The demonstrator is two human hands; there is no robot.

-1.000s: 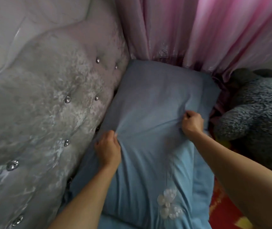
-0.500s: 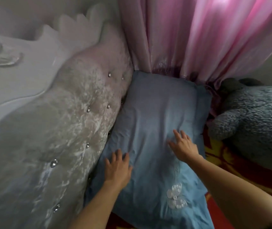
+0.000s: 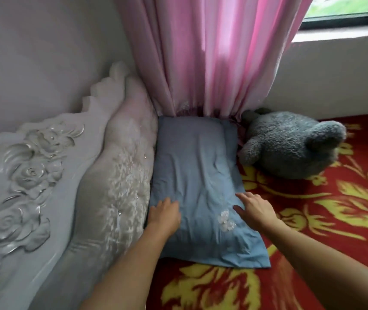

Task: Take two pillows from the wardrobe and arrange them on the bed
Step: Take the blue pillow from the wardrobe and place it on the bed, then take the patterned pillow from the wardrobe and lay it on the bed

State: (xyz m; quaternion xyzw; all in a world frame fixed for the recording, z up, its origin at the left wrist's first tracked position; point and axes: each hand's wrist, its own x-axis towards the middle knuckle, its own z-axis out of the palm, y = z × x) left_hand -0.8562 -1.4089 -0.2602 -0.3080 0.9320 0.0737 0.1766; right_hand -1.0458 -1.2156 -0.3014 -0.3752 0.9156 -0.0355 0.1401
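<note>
Head view: a soft, wrinkled blue pillow (image 3: pixel 196 186) with a white embroidered flower lies flat on the red-and-yellow patterned bed (image 3: pixel 312 209), touching the tufted velvet headboard (image 3: pixel 120 186) and pink curtain (image 3: pixel 212 63). Left hand (image 3: pixel 164 214) and right hand (image 3: pixel 257 210) rest on it, fingers spread flat, gripping nothing. A fuzzy grey plush toy (image 3: pixel 290 142) sits beside it.

Pillow (image 3: pixel 196 175) wedged against padded headboard (image 3: pixel 120 175) on its left; no gap there. Far end blocked by pink curtain (image 3: pixel 212 63). Grey plush toy (image 3: pixel 290 142) sits just beside the far right corner (touching or nearly, cannot tell). Red-and-yellow bedspread (image 3: pixel 312 220) to the right and near side lies open for hands.
</note>
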